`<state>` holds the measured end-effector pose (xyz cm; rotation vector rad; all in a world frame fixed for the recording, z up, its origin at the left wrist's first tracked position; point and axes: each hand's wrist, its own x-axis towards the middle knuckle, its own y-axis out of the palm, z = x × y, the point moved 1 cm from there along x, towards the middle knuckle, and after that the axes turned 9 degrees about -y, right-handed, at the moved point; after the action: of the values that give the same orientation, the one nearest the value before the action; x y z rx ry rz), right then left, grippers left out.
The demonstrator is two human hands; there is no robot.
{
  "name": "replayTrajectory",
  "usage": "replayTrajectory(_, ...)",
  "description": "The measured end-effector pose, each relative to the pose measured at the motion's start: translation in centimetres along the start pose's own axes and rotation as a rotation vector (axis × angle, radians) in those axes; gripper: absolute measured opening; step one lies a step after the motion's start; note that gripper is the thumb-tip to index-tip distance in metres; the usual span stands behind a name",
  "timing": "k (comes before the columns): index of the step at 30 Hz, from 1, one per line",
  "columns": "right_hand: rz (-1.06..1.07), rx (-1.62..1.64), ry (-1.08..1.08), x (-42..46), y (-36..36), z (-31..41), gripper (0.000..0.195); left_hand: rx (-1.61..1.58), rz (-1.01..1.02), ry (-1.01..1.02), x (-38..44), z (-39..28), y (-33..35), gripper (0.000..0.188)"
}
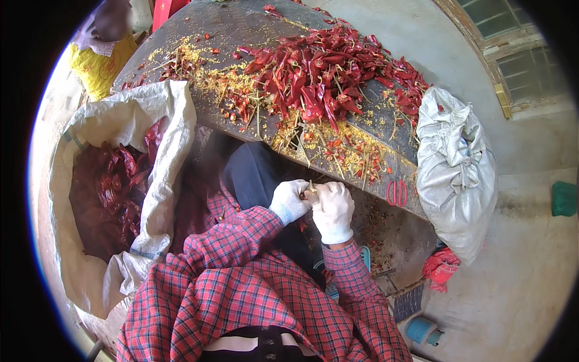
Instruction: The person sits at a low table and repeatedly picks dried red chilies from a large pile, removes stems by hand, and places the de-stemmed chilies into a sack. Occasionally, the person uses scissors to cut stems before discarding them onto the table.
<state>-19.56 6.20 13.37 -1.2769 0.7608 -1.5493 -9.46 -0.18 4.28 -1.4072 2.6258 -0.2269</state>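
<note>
My left hand (pixel 291 200) and my right hand (pixel 334 211), both in white gloves, meet in front of me just off the near table edge. Between their fingertips is a pale dried chili stem (pixel 312 186); the rest of what they hold is hidden by the fingers. A large heap of dried red chilies (pixel 312 77) lies on the dark table (pixel 212 27) ahead. Yellow seeds (pixel 353 135), loose stems and red scraps are scattered along its near edge. Red-handled scissors (pixel 397 193) rest at that edge, right of my hands.
An open white woven sack (pixel 181 131) with dried chilies (pixel 122 176) stands on the left. A filled white sack (pixel 457 176) sits against the table's right end. Another person (pixel 108 27) is at the upper left by a yellow sack (pixel 102 65). A blue gas canister (pixel 420 330) is low right.
</note>
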Motion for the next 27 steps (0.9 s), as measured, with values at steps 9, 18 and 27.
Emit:
replayTrajectory(9, 0.12, 0.934, 0.827, -0.7, 0.8, -2.8, 0.016, 0.037, 0.156, 0.062, -0.4, -1.1, -1.0, 0.025)
replayTrajectory(18, -0.7, 1.039, 0.847, -1.9, 0.5, -10.3, 0.016, 0.122, 0.345, 0.167, 0.0, -0.7, -0.7, 0.023)
replayTrajectory(27, 0.225, 0.196, 0.204, -2.6, 0.0, -11.8, 0.018, -0.362, 0.274, -0.255, 0.4, 0.0, -1.7, 0.025)
